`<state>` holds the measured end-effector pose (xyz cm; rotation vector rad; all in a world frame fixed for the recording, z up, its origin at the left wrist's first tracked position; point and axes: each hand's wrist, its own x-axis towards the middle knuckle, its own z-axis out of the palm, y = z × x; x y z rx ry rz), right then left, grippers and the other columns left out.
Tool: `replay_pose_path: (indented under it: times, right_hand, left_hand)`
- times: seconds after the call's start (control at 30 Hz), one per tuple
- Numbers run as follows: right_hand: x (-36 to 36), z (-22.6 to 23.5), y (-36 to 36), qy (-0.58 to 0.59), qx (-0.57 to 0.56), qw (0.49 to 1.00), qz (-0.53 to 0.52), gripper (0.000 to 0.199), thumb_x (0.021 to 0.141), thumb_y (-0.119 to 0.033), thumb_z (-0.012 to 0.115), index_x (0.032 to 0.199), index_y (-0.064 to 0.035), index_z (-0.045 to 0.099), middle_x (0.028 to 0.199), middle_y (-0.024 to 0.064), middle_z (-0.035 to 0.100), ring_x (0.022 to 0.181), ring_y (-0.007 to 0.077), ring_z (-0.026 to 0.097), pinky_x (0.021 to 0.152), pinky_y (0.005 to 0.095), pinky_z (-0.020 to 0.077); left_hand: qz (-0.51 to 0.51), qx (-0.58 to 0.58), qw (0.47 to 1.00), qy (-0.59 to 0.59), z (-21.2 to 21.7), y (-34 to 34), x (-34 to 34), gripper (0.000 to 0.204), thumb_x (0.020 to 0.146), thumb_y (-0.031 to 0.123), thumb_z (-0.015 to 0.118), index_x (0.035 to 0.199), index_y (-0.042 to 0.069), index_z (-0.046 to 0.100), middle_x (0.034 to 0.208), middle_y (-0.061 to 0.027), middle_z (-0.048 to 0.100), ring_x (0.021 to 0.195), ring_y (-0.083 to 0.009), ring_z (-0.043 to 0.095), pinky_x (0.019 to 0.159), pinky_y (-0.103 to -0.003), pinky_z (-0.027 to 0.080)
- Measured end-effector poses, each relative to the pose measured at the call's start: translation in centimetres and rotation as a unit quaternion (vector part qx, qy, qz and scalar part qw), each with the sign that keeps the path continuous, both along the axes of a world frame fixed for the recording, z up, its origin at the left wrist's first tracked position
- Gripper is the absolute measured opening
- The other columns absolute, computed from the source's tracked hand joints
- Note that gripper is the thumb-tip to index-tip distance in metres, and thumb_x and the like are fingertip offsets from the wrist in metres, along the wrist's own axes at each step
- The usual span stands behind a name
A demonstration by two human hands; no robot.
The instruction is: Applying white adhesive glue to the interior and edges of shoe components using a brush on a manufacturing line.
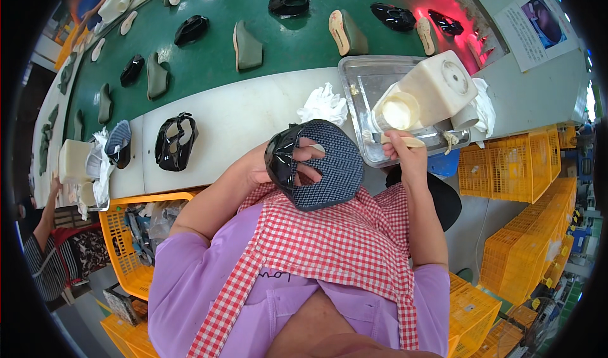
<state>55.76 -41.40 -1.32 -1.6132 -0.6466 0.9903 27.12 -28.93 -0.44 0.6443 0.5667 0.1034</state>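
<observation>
My left hand [309,163] grips a glossy black shoe upper [283,157] in front of my chest. Its dark woven sole side [339,168] faces up, and my fingers show through the upper's openings. In my right hand [408,155] is a brush [413,142] with a pale handle, its bristles pointing left over the near edge of a clear plastic tray [348,73]. Lying tilted in that tray is an off-white jug [437,86]; white paste shows in its round mouth [397,113]. A crumpled white cloth [324,105] lies just beyond the upper.
A green conveyor [209,63] carries several green wedge soles [248,48] and black uppers [289,4]. Another black upper [176,141] rests on the white worktop [237,114]. Yellow crates [506,168] stand right and lower left. A co-worker's arm [47,215] reaches in at left.
</observation>
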Motion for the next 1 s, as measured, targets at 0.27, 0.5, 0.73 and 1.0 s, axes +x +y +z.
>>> replay_pose_path:
  times: [0.27,0.5,0.73,1.0]
  right_hand:
    - [-0.6,3.0,-0.4,-0.037,0.094,0.995,0.012,0.018,0.089,-0.014,0.064,0.099,-0.0009,0.069,0.081,0.0051,0.067,0.071,0.0106,0.061,0.064,0.0212,0.046]
    - [-1.4,5.4,-0.2,-0.229,0.217,0.932,0.178,0.014,0.083,-0.002,0.066,0.096,0.0022,0.068,0.088,0.0078,0.067,0.08,0.0135,0.062,0.071,0.0232,0.0472]
    - [-0.9,3.2,-0.5,-0.216,0.16,0.956,0.118,0.011,0.082,-0.004,0.067,0.092,-0.0017,0.07,0.085,0.0063,0.068,0.078,0.0122,0.062,0.07,0.0241,0.0479]
    - [-1.0,4.2,-0.3,-0.146,0.157,0.972,0.093,0.014,0.087,-0.008,0.064,0.098,-0.0004,0.069,0.09,0.0046,0.068,0.078,0.0103,0.063,0.069,0.0218,0.0502]
  left_hand:
    - [0.007,-0.027,1.0,0.01,-1.2,0.9,1.8,0.041,0.08,0.012,0.072,0.116,0.001,0.054,0.112,-0.0193,0.061,0.084,-0.0394,0.067,0.055,-0.039,0.058]
    - [-0.018,-0.059,0.998,0.012,0.7,1.1,3.7,0.038,0.081,0.005,0.068,0.116,0.001,0.053,0.116,-0.0195,0.059,0.082,-0.0388,0.067,0.049,-0.037,0.058]
    - [-0.048,0.088,0.995,0.023,1.4,2.6,3.6,0.04,0.085,0.017,0.065,0.116,-0.007,0.056,0.115,-0.0219,0.057,0.085,-0.035,0.068,0.051,-0.033,0.057]
    - [-0.006,0.127,0.992,-0.015,1.6,3.6,2.6,0.041,0.08,0.011,0.069,0.115,-0.006,0.057,0.114,-0.0198,0.06,0.086,-0.0368,0.068,0.049,-0.033,0.057]
